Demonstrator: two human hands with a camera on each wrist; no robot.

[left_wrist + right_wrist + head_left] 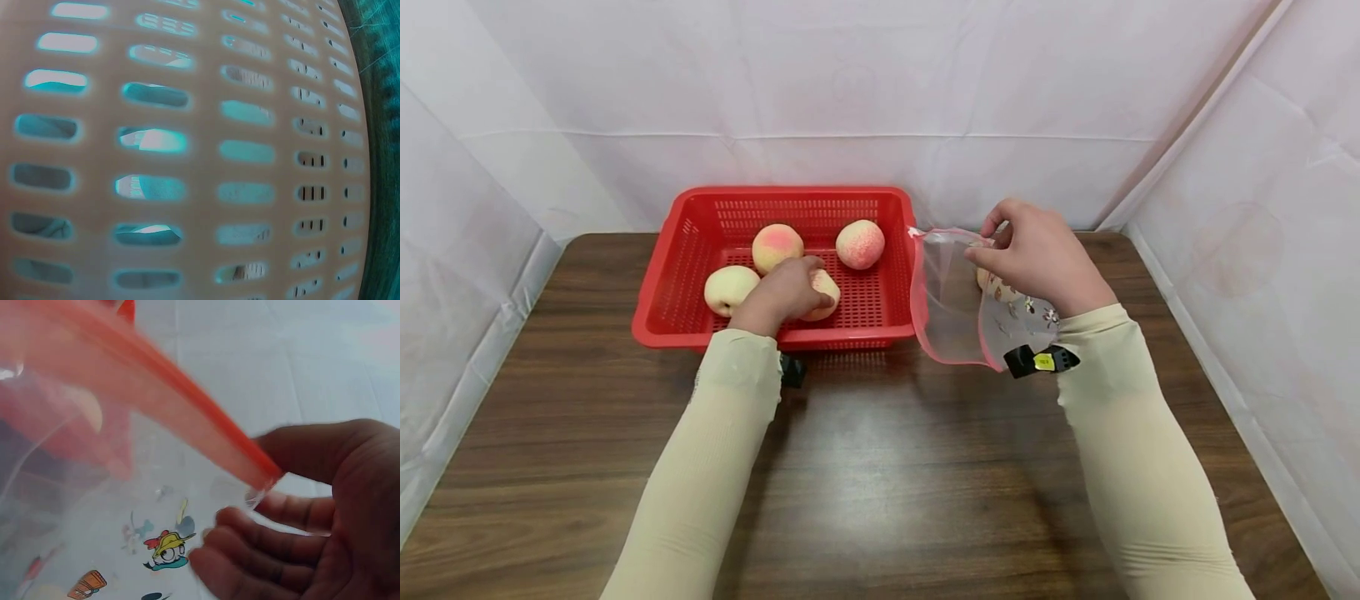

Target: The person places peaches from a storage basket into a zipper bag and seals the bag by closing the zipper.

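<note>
My left hand (784, 292) reaches into a red slotted basket (658, 287) and grips a pale peach (824, 293) near its front side. A yellow-white peach (730, 288), a pink-topped peach (777, 247) and a speckled pink peach (860, 244) lie around it. With thumb and index finger my right hand (1037, 250) pinches the pink-edged rim of a clear zip bag (951, 292), whose mouth gapes toward the basket. Inside the bag, partly hidden by the hand, is a pale round fruit (992, 285). In the right wrist view, the bag shows printed cartoon figures (167, 551).
Basket and bag stand side by side toward the back of a dark wooden table (865, 483). White sheeting (850, 92) rises behind and at both sides. The basket's slotted wall (200, 169) fills most of the left wrist view, hiding the hand there.
</note>
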